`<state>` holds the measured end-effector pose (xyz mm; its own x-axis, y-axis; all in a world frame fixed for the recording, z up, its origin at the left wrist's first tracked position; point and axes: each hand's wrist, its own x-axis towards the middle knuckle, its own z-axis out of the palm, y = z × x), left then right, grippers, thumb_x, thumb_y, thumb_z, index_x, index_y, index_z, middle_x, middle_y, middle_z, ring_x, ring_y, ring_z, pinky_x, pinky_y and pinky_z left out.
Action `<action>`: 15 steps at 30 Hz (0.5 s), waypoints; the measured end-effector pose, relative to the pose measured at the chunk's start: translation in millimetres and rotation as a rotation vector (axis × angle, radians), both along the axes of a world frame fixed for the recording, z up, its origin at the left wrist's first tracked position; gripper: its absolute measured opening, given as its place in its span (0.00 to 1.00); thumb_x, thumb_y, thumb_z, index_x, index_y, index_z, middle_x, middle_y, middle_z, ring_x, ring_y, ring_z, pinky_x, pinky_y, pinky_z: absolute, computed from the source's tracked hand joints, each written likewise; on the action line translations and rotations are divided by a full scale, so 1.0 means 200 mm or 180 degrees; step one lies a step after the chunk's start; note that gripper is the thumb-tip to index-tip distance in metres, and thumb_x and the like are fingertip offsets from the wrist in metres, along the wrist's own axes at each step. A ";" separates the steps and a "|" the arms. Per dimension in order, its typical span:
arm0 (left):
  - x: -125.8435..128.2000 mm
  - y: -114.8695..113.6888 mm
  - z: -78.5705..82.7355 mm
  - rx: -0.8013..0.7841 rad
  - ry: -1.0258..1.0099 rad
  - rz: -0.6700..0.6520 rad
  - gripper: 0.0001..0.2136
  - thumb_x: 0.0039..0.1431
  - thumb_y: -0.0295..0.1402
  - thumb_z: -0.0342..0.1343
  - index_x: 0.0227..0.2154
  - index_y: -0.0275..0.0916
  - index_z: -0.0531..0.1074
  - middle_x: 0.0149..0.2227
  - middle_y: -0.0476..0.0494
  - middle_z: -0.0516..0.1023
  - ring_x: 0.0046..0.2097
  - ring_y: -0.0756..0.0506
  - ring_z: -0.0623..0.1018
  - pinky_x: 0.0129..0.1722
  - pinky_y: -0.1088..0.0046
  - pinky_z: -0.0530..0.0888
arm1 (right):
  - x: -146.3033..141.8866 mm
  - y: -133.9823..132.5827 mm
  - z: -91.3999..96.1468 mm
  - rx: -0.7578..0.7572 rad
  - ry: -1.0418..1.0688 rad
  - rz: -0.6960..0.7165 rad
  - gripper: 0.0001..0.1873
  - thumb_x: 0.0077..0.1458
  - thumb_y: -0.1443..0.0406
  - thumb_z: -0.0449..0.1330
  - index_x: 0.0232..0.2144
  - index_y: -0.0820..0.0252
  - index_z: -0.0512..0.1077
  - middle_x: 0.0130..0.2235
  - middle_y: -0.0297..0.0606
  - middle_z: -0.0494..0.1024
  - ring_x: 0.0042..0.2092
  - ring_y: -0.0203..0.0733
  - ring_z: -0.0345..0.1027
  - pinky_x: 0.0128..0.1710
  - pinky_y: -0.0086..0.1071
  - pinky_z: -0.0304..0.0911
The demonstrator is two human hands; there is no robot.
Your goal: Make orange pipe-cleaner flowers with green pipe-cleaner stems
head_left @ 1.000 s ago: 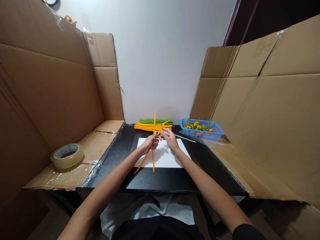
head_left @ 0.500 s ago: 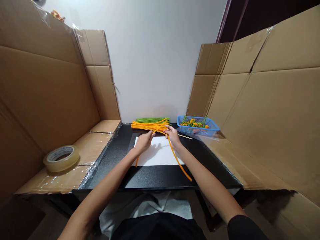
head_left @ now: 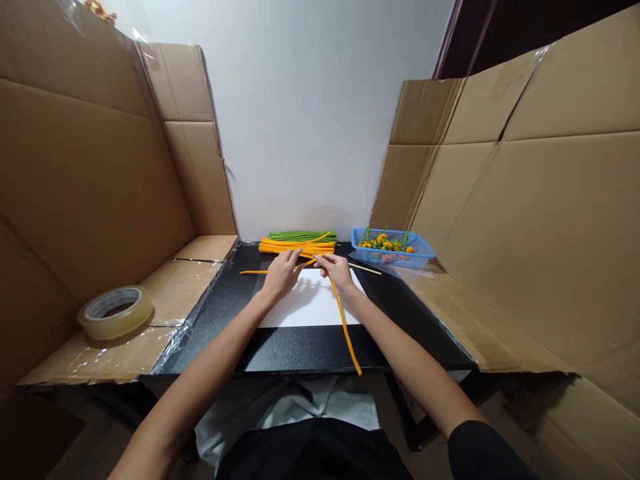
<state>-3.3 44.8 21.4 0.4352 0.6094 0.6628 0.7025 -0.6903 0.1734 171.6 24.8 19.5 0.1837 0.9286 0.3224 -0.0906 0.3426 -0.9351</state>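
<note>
The right hand (head_left: 338,271) has its grip pinched on an orange pipe cleaner (head_left: 345,325), the length nearer it slanting across the white sheet (head_left: 300,312) toward the body; under the left hand (head_left: 283,273), grip unclear, an orange strand (head_left: 253,272) points left

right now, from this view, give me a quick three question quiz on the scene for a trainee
1. True or false: the green bundle lies between the orange bundle and the wall.
2. Multiple choice: the tape roll lies on: a) the white sheet; b) cardboard; c) the basket.
3. Fill in (near or far): from the right hand, an orange strip runs toward the ____ edge of the black table.

Key: 1. True; 2. b; 3. near
</note>
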 end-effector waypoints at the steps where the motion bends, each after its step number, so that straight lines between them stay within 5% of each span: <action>1: 0.02 -0.01 -0.01 -0.0125 -0.0274 -0.0167 0.17 0.67 0.35 0.52 0.56 0.38 0.67 0.50 0.34 0.77 0.52 0.40 0.75 0.50 0.66 0.70 | -0.02 0.00 -0.01 -0.0028 -0.0012 0.0047 0.20 0.40 0.52 0.72 0.23 0.63 0.76 0.25 0.36 0.76 0.20 0.29 0.60 0.20 0.27 0.54; 6: 0.07 -0.03 -0.07 -0.0897 -0.1242 -0.0654 0.11 0.66 0.32 0.52 0.49 0.41 0.70 0.37 0.45 0.79 0.36 0.47 0.77 0.39 0.74 0.69 | -0.07 -0.02 -0.05 -0.0112 0.0086 0.0005 0.20 0.38 0.52 0.72 0.22 0.62 0.75 0.24 0.34 0.74 0.20 0.29 0.57 0.19 0.27 0.51; 10: 0.07 -0.03 -0.07 -0.0682 -0.1353 -0.0695 0.08 0.66 0.33 0.51 0.42 0.40 0.74 0.40 0.42 0.79 0.40 0.46 0.77 0.41 0.73 0.68 | -0.07 -0.02 -0.06 -0.0120 0.0172 0.0013 0.20 0.43 0.49 0.69 0.26 0.61 0.76 0.21 0.30 0.69 0.18 0.25 0.49 0.17 0.27 0.41; 15: 0.06 -0.04 -0.06 -0.0588 -0.1414 -0.0569 0.10 0.67 0.37 0.50 0.39 0.40 0.75 0.39 0.41 0.79 0.41 0.45 0.76 0.41 0.72 0.68 | -0.07 -0.01 -0.07 -0.0111 0.0310 0.0118 0.20 0.45 0.50 0.68 0.31 0.62 0.78 0.23 0.30 0.71 0.18 0.26 0.53 0.17 0.26 0.43</action>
<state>9.2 36.5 9.4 0.2441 0.6755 0.6957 0.4069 -0.7226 0.5588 156.9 21.8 4.8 0.1780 0.9457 0.2721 -0.1935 0.3048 -0.9326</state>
